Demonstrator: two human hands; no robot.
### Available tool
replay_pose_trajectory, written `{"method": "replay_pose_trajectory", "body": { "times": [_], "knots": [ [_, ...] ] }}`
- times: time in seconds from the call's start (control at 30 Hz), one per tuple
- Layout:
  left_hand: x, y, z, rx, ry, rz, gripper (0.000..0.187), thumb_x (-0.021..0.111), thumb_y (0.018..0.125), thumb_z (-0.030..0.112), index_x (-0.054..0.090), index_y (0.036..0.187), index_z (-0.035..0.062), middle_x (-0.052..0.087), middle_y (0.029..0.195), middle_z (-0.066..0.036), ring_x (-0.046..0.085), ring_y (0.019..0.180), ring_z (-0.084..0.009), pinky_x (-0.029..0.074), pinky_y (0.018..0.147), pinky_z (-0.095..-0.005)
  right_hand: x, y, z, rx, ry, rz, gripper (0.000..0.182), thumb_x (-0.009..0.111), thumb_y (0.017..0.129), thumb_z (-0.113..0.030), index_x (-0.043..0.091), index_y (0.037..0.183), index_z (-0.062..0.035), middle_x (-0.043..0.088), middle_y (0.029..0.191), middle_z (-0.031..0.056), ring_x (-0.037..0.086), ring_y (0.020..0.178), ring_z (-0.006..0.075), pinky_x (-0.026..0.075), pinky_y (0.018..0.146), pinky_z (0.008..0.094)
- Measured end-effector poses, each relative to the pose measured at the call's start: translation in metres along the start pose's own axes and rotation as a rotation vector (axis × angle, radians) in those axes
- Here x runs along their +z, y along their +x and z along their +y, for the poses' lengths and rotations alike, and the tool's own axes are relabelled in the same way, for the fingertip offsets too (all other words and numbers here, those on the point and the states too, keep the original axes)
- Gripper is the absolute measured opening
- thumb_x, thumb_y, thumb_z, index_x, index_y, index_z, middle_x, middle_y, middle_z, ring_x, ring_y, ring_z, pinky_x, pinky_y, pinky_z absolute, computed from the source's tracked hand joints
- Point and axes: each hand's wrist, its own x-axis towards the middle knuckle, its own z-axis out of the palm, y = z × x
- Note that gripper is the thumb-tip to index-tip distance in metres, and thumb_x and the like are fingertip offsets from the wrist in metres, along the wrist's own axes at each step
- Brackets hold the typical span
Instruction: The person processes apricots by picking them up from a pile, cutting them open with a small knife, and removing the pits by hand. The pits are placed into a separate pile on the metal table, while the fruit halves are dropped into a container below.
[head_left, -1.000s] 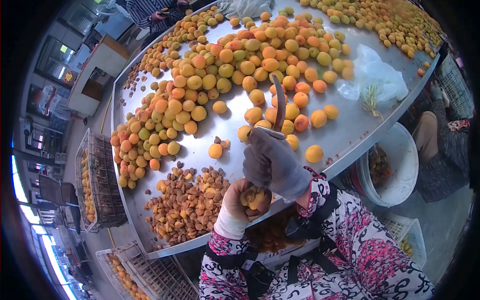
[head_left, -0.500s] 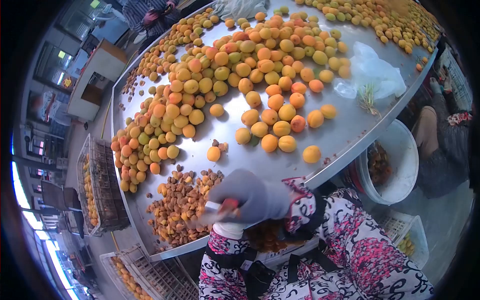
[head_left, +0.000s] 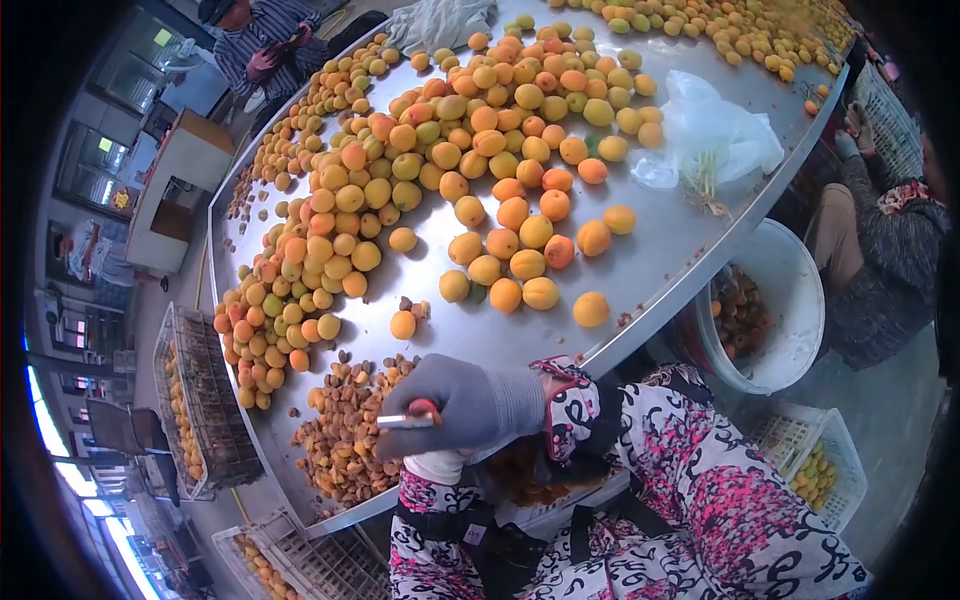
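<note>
My right hand (head_left: 465, 402), in a grey glove, is closed around a knife (head_left: 408, 421) with a red handle and metal collar, held low over the near edge of the steel table (head_left: 640, 270). The blade points left and is hard to make out. My left hand (head_left: 433, 466), in a white glove, lies directly beneath the right, with only the cuff showing. Whatever it holds is hidden. A heap of apricot pits (head_left: 345, 430) lies on the table just left of both hands. Whole apricots (head_left: 500, 240) are spread beyond them.
A white bucket (head_left: 800, 290) holding pits stands below the table edge at right. A clear plastic bag (head_left: 710, 130) lies on the table. Wire crates (head_left: 200, 400) of fruit sit on the left, a basket (head_left: 810, 470) lower right. Other people work at top left (head_left: 260, 40) and right (head_left: 880, 230).
My right hand swung the knife down from blade-up over the table to a low position over my left hand, which earlier showed a held apricot and is now covered.
</note>
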Motion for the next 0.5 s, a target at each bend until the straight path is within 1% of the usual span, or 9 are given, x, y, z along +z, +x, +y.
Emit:
{"method": "replay_pose_trajectory", "body": {
  "times": [0.03, 0.1, 0.13, 0.2, 0.27, 0.33, 0.37, 0.43, 0.5],
  "knots": [
    [-0.001, 0.000, 0.001, -0.013, 0.007, -0.009, 0.026, 0.045, 0.084, 0.032, 0.052, 0.086, 0.0071, 0.055, 0.069, -0.011, 0.045, 0.040, -0.0166, 0.030, 0.031, -0.0254, 0.000, 0.001, 0.001, -0.002, 0.000, 0.004, 0.035, 0.066, 0.079, -0.038, 0.061, 0.076, -0.0042, 0.055, 0.058, 0.0051, 0.051, 0.058, 0.0090, 0.043, 0.057, 0.0266],
    [-0.003, 0.000, 0.004, -0.036, 0.018, -0.021, 0.026, 0.045, 0.084, 0.032, 0.052, 0.086, 0.0072, 0.055, 0.069, -0.011, 0.044, 0.039, -0.0167, 0.030, 0.031, -0.0255, 0.001, 0.005, 0.004, 0.098, 0.309, 0.316, 0.032, 0.065, 0.081, -0.035, 0.063, 0.084, -0.0034, 0.056, 0.063, -0.0012, 0.047, 0.063, 0.0046, 0.042, 0.058, 0.0238],
    [-0.003, 0.002, 0.005, -0.029, 0.018, -0.013, 0.026, 0.045, 0.084, 0.032, 0.052, 0.086, 0.0072, 0.055, 0.069, -0.011, 0.044, 0.039, -0.0167, 0.030, 0.031, -0.0255, -0.006, 0.005, 0.000, 0.038, 0.288, 0.395, 0.031, 0.064, 0.083, -0.032, 0.064, 0.090, -0.0021, 0.057, 0.069, -0.0040, 0.047, 0.066, 0.0023, 0.041, 0.059, 0.0207],
    [-0.003, 0.009, 0.007, -0.158, -0.259, -0.299, 0.030, 0.043, 0.085, 0.036, 0.053, 0.087, 0.0068, 0.054, 0.065, -0.013, 0.040, 0.034, -0.0173, 0.028, 0.029, -0.0261, -0.009, 0.005, -0.008, 0.205, 0.482, 0.470, 0.030, 0.062, 0.084, -0.030, 0.064, 0.095, -0.0027, 0.057, 0.068, -0.0034, 0.046, 0.065, 0.0011, 0.039, 0.057, 0.0184],
    [-0.001, 0.010, 0.013, -0.191, -0.184, -0.314, 0.034, 0.041, 0.086, 0.038, 0.053, 0.089, 0.0058, 0.053, 0.064, -0.013, 0.039, 0.033, -0.0169, 0.027, 0.029, -0.0261, -0.016, 0.001, 0.002, 0.244, 0.696, 0.504, 0.027, 0.061, 0.085, -0.031, 0.064, 0.087, -0.0045, 0.056, 0.066, -0.0029, 0.048, 0.064, 0.0005, 0.039, 0.055, 0.0172],
    [0.006, 0.006, 0.012, -0.173, -0.138, -0.170, 0.038, 0.037, 0.086, 0.039, 0.053, 0.088, 0.0041, 0.052, 0.059, -0.014, 0.036, 0.031, -0.0170, 0.026, 0.028, -0.0255, -0.016, 0.001, 0.010, 0.203, 0.772, 0.463, 0.028, 0.062, 0.085, -0.032, 0.063, 0.081, -0.0039, 0.055, 0.061, -0.0023, 0.049, 0.059, 0.0034, 0.040, 0.051, 0.0206],
    [0.008, 0.003, 0.015, -0.306, -0.246, -0.315, 0.041, 0.037, 0.086, 0.040, 0.052, 0.087, 0.0026, 0.050, 0.056, -0.014, 0.036, 0.031, -0.0170, 0.026, 0.028, -0.0255, -0.011, 0.003, 0.010, 0.208, 0.771, 0.458, 0.028, 0.062, 0.085, -0.032, 0.063, 0.081, -0.0039, 0.055, 0.061, -0.0023, 0.049, 0.059, 0.0034, 0.040, 0.051, 0.0206],
    [0.009, 0.002, 0.016, -0.283, -0.238, -0.285, 0.041, 0.037, 0.086, 0.040, 0.052, 0.087, 0.0025, 0.050, 0.056, -0.014, 0.036, 0.031, -0.0170, 0.026, 0.028, -0.0255, 0.004, 0.009, 0.008, -0.131, 0.190, 0.484, 0.030, 0.063, 0.084, -0.033, 0.060, 0.075, -0.0038, 0.051, 0.054, -0.0004, 0.049, 0.053, 0.0075, 0.041, 0.049, 0.0249],
    [0.011, 0.001, 0.016, -0.252, -0.207, -0.222, 0.041, 0.037, 0.086, 0.040, 0.052, 0.087, 0.0024, 0.050, 0.057, -0.014, 0.037, 0.032, -0.0170, 0.027, 0.028, -0.0255, 0.005, 0.008, 0.005, -0.163, 0.105, 0.357, 0.032, 0.064, 0.083, -0.034, 0.058, 0.071, -0.0042, 0.050, 0.053, 0.0014, 0.050, 0.052, 0.0110, 0.042, 0.050, 0.0265]
  ]
}}
